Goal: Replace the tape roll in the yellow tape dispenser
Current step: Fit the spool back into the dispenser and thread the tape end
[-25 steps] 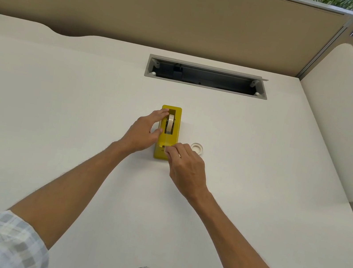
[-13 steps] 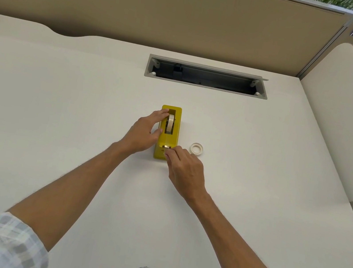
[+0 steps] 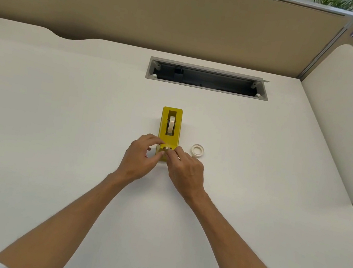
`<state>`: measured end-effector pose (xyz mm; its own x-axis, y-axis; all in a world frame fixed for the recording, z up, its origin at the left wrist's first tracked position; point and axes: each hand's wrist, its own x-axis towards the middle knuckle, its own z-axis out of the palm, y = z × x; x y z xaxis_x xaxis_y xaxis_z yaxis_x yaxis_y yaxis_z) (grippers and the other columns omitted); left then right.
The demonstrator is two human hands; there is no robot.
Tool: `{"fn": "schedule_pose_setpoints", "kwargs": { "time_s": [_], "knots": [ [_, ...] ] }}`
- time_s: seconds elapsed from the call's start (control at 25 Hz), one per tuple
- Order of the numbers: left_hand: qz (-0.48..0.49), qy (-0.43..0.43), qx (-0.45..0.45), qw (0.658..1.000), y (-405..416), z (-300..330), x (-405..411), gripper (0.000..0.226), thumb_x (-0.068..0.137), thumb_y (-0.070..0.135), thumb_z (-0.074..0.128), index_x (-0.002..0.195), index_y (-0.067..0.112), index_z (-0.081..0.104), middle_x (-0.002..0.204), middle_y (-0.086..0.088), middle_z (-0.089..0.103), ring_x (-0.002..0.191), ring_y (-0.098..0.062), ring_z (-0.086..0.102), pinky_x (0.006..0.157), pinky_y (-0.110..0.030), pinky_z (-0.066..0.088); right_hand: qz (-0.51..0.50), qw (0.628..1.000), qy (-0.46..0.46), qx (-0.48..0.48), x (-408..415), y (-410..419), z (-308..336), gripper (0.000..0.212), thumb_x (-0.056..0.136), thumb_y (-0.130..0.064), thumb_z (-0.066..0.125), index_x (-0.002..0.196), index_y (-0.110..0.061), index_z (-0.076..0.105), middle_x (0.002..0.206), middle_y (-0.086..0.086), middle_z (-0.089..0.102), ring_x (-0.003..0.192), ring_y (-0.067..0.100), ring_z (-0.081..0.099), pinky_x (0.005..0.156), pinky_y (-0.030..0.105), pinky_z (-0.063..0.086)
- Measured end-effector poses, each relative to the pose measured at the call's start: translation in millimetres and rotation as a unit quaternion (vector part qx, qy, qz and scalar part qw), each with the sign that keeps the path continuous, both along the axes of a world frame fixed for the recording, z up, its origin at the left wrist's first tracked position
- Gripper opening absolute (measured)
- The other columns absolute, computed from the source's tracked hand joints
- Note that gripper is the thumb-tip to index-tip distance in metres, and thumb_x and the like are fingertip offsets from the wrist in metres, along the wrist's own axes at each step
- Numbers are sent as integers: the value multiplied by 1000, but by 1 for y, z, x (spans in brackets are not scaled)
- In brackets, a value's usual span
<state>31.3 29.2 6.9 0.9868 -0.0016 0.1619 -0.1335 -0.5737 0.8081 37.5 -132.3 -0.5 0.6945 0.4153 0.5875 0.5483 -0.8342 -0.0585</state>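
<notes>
Yellow tape dispenser [image 3: 169, 132] stands upright near the middle of the white desk [image 3: 55, 125], cutter end toward the person. A tape roll [image 3: 170, 126] sits on edge in its slot. Both hands meet at the cutter end: left hand [image 3: 139, 159] with fingers curled against the near left corner, right hand [image 3: 185, 172] with fingertips bunched at the cutter, apparently pinching the tape end, though the strip is too small to confirm. A spare white ring [image 3: 197, 149] lies flat just right of the dispenser, untouched. Cable tray opening [image 3: 207, 78] beyond.
</notes>
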Motion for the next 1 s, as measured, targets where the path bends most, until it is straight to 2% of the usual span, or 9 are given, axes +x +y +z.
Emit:
{"fn": "schedule_pose_setpoints", "kwargs": {
  "time_s": [0.28, 0.48, 0.64, 0.84, 1.0],
  "knots": [
    [-12, 5, 15, 1000, 5, -2, 1, 29, 87, 27, 68, 115, 17, 67, 116, -2, 66, 105, -15, 59, 84, -35, 56, 19, 1000, -19, 3, -3, -8, -3, 4, 88, -18, 71, 89, -14, 71, 79, 0, 68, 51, 18, 59, 41, 23, 33],
    [-14, -2, 33, 999, 7, -1, 5, 26, 88, 27, 68, 111, 16, 68, 113, -2, 68, 101, -15, 60, 85, -38, 56, 26, 993, 52, 105, -3, -12, 2, 14, 89, -28, 69, 92, -15, 71, 87, -2, 69, 58, 15, 63, 40, 25, 45],
    [-21, -31, 76, 996, 7, 2, 4, 27, 87, 26, 69, 110, 14, 68, 111, -3, 69, 100, -19, 61, 81, -35, 56, -28, 985, 118, 120, 6, -13, 8, 35, 91, -46, 59, 112, -18, 66, 107, -6, 67, 73, 10, 65, 46, 28, 52],
    [-10, -52, 103, 993, 4, 2, 2, 27, 85, 27, 70, 109, 14, 68, 108, -3, 69, 98, -20, 63, 76, -37, 57, -4, 982, 151, 115, 11, -14, 8, 24, 89, -38, 67, 105, -20, 69, 103, -7, 70, 75, 12, 68, 50, 31, 54],
    [-17, -44, 113, 993, 6, 2, 4, 28, 85, 31, 69, 109, 15, 67, 108, -1, 68, 98, -18, 62, 76, -38, 57, -3, 980, 163, 115, 12, -13, 10, 27, 87, -40, 67, 105, -20, 69, 102, -8, 70, 75, 12, 67, 52, 30, 55]
  ]
}}
